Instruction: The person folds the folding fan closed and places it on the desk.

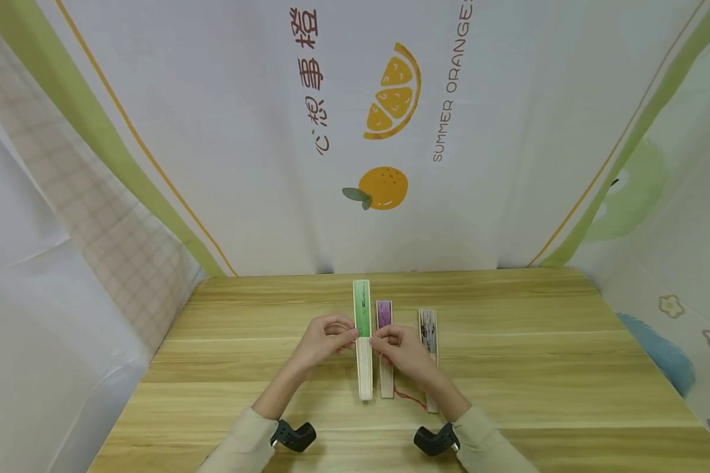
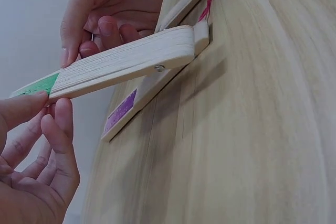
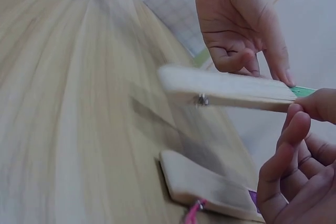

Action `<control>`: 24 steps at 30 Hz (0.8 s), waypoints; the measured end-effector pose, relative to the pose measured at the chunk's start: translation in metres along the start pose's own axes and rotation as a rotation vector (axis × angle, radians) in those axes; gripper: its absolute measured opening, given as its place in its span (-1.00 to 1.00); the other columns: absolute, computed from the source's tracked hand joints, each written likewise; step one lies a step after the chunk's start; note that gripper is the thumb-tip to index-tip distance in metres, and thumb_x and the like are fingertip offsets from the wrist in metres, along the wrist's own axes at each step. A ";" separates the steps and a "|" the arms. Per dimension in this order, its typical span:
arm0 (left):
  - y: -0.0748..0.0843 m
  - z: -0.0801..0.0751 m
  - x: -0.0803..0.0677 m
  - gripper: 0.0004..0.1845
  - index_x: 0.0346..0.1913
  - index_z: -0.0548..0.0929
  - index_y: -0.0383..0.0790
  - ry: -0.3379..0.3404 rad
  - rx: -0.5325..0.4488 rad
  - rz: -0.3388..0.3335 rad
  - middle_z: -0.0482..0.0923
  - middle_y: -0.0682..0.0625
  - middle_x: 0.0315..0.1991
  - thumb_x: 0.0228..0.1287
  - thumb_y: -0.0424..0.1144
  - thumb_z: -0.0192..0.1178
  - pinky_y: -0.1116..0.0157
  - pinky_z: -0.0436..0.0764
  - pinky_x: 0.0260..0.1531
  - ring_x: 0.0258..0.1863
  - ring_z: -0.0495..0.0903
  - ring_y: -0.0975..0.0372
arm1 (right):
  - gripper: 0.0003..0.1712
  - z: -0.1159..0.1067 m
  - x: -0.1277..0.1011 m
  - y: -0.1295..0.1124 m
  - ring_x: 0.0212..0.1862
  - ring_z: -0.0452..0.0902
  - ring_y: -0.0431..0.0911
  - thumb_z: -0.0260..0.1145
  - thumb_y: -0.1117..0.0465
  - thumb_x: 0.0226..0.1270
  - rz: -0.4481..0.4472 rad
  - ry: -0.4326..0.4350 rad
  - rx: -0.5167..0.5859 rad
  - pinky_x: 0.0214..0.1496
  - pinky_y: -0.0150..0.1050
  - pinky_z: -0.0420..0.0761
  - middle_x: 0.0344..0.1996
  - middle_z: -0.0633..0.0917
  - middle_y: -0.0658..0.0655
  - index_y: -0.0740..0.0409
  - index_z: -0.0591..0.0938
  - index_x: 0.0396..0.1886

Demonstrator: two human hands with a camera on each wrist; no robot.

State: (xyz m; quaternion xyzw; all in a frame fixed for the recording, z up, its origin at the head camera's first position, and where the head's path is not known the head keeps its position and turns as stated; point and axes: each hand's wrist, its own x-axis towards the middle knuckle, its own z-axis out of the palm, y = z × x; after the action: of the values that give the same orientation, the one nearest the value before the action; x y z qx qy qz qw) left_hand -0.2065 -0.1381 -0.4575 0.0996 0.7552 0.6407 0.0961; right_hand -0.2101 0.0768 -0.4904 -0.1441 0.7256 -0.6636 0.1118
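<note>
Pinching the green fan [image 1: 363,328] from both sides, the left hand [image 1: 325,338] and the right hand [image 1: 399,347] are seen at its middle, fingertips closed on the edges where the green paper meets the wooden ribs. The fan is held closed and lifted clear of the table [image 1: 509,368], as the wrist views show; its pivot end is raised too. Its long axis runs away from the person, rivet [image 2: 159,68] end near, green end far. Unfolding is judged not yet begun: no ribs are spread. A purple fan [image 1: 384,348] lies just beside it, flat and closed, with a red cord [image 1: 408,397]. A third fan [image 1: 428,335], pattern unclear, probably dark print, lies partly under the right forearm.
</note>
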 end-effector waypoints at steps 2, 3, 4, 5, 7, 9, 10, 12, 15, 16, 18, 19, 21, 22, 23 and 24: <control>-0.001 -0.003 -0.001 -0.79 -0.08 0.63 -0.46 0.001 0.001 -0.003 0.72 -0.16 -0.27 0.41 -0.34 0.31 0.05 0.69 -0.24 -0.22 0.70 -0.16 | -0.84 0.004 0.002 0.000 -0.50 0.39 -0.10 0.26 0.35 0.51 -0.002 0.004 0.001 -0.49 -0.38 0.39 -0.46 0.63 0.25 0.44 0.64 -0.18; -0.001 -0.004 -0.002 -0.79 -0.08 0.63 -0.47 0.003 0.003 -0.005 0.72 -0.16 -0.28 0.40 -0.35 0.31 0.07 0.69 -0.25 -0.22 0.70 -0.16 | -0.84 0.006 0.002 0.000 -0.50 0.40 -0.10 0.25 0.35 0.51 -0.004 0.006 0.002 -0.49 -0.38 0.40 -0.46 0.63 0.26 0.44 0.63 -0.19; -0.002 -0.006 -0.003 -0.79 -0.07 0.62 -0.48 0.003 0.002 -0.006 0.72 -0.17 -0.28 0.40 -0.35 0.31 0.09 0.69 -0.26 -0.23 0.70 -0.14 | -0.84 0.009 0.003 0.000 -0.51 0.40 -0.10 0.26 0.35 0.51 -0.005 0.008 0.001 -0.49 -0.38 0.41 -0.46 0.64 0.28 0.44 0.63 -0.19; -0.003 -0.007 -0.004 -0.79 -0.07 0.62 -0.48 0.004 0.005 -0.007 0.72 -0.17 -0.28 0.41 -0.35 0.31 0.13 0.69 -0.28 -0.24 0.71 -0.13 | -0.84 0.011 0.003 0.001 -0.51 0.41 -0.10 0.27 0.35 0.50 -0.003 0.009 0.004 -0.49 -0.38 0.42 -0.45 0.65 0.30 0.43 0.64 -0.19; -0.004 -0.010 -0.006 -0.78 -0.06 0.62 -0.50 0.007 0.004 -0.009 0.72 -0.18 -0.29 0.41 -0.36 0.30 0.22 0.67 -0.33 -0.27 0.71 -0.08 | -0.83 0.015 0.003 0.001 -0.49 0.43 -0.10 0.31 0.31 0.48 0.001 0.011 0.014 -0.48 -0.37 0.46 -0.43 0.67 0.30 0.40 0.65 -0.19; -0.004 -0.013 -0.008 -0.78 -0.04 0.62 -0.52 0.006 -0.006 -0.016 0.71 -0.19 -0.31 0.43 -0.36 0.28 0.29 0.64 -0.39 -0.32 0.70 0.00 | -0.82 0.018 0.004 0.002 -0.47 0.47 -0.09 0.35 0.26 0.46 0.003 0.010 0.011 -0.46 -0.35 0.50 -0.40 0.69 0.29 0.35 0.66 -0.20; -0.004 -0.014 -0.009 -0.77 -0.04 0.62 -0.53 0.005 -0.009 -0.018 0.71 -0.19 -0.32 0.43 -0.37 0.27 0.32 0.63 -0.40 -0.33 0.69 0.03 | -0.81 0.019 0.005 0.003 -0.45 0.49 -0.07 0.37 0.24 0.44 0.001 0.007 0.003 -0.45 -0.34 0.52 -0.39 0.70 0.28 0.33 0.67 -0.20; -0.005 -0.016 -0.011 -0.77 -0.03 0.62 -0.53 0.005 -0.027 -0.038 0.70 -0.22 -0.34 0.43 -0.37 0.27 0.36 0.60 -0.43 -0.38 0.67 0.10 | -0.80 0.021 0.005 0.005 -0.42 0.52 -0.05 0.40 0.22 0.42 0.000 0.001 0.004 -0.43 -0.33 0.54 -0.38 0.70 0.29 0.32 0.67 -0.21; -0.007 -0.019 -0.013 -0.77 -0.03 0.62 -0.53 0.009 -0.041 -0.060 0.69 -0.26 -0.35 0.42 -0.37 0.28 0.39 0.59 -0.44 -0.42 0.63 0.17 | -0.82 0.025 0.006 0.007 -0.42 0.52 -0.05 0.41 0.25 0.39 -0.003 -0.003 0.012 -0.43 -0.34 0.54 -0.39 0.70 0.32 0.33 0.68 -0.23; -0.008 -0.019 -0.014 -0.77 -0.04 0.62 -0.52 0.011 -0.040 -0.063 0.69 -0.27 -0.35 0.42 -0.37 0.28 0.39 0.60 -0.43 -0.42 0.64 0.17 | -0.83 0.026 0.007 0.007 -0.44 0.51 -0.06 0.40 0.27 0.39 -0.001 -0.001 0.013 -0.45 -0.35 0.52 -0.40 0.70 0.32 0.34 0.68 -0.24; -0.010 -0.021 -0.015 -0.77 -0.04 0.61 -0.52 0.010 -0.034 -0.063 0.69 -0.28 -0.34 0.41 -0.37 0.29 0.38 0.61 -0.42 -0.42 0.63 0.18 | -0.86 0.029 0.008 0.007 -0.48 0.48 -0.09 0.40 0.30 0.39 0.000 0.007 0.007 -0.48 -0.38 0.49 -0.43 0.70 0.31 0.35 0.68 -0.26; -0.011 -0.022 -0.016 -0.77 -0.04 0.62 -0.51 0.010 -0.027 -0.063 0.69 -0.27 -0.34 0.41 -0.36 0.29 0.37 0.61 -0.41 -0.41 0.64 0.17 | -0.87 0.031 0.008 0.007 -0.50 0.47 -0.10 0.39 0.31 0.39 0.004 0.009 -0.001 -0.49 -0.39 0.48 -0.43 0.70 0.30 0.34 0.68 -0.26; -0.012 -0.023 -0.017 -0.78 -0.04 0.62 -0.51 0.010 -0.017 -0.062 0.69 -0.25 -0.34 0.42 -0.37 0.29 0.33 0.63 -0.38 -0.39 0.65 0.14 | -0.87 0.033 0.009 0.006 -0.52 0.46 -0.12 0.38 0.30 0.40 0.009 0.013 -0.021 -0.51 -0.40 0.47 -0.44 0.70 0.27 0.33 0.69 -0.27; -0.013 -0.024 -0.017 -0.78 -0.04 0.62 -0.51 0.010 -0.016 -0.063 0.69 -0.23 -0.34 0.42 -0.37 0.29 0.32 0.64 -0.37 -0.38 0.66 0.13 | -0.87 0.035 0.009 0.006 -0.53 0.46 -0.13 0.38 0.30 0.40 0.011 0.015 -0.024 -0.51 -0.41 0.46 -0.45 0.70 0.27 0.32 0.69 -0.27; -0.013 -0.025 -0.017 -0.78 -0.04 0.62 -0.51 0.012 -0.015 -0.066 0.69 -0.22 -0.34 0.41 -0.37 0.29 0.31 0.64 -0.36 -0.37 0.66 0.13 | -0.87 0.036 0.009 0.005 -0.53 0.46 -0.13 0.38 0.30 0.40 0.011 0.016 -0.027 -0.52 -0.41 0.46 -0.45 0.70 0.27 0.32 0.70 -0.28; -0.013 -0.025 -0.018 -0.79 -0.04 0.62 -0.50 0.016 -0.016 -0.071 0.70 -0.19 -0.34 0.41 -0.37 0.29 0.30 0.65 -0.36 -0.37 0.66 0.13 | -0.87 0.037 0.009 0.004 -0.54 0.46 -0.14 0.37 0.30 0.40 0.012 0.016 -0.026 -0.52 -0.41 0.46 -0.45 0.70 0.28 0.32 0.70 -0.29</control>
State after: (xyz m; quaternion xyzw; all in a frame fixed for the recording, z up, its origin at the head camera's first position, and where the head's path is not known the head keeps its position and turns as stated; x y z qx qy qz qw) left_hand -0.1968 -0.1691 -0.4664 0.0668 0.7540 0.6435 0.1136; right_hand -0.2061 0.0396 -0.4980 -0.1358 0.7359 -0.6545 0.1080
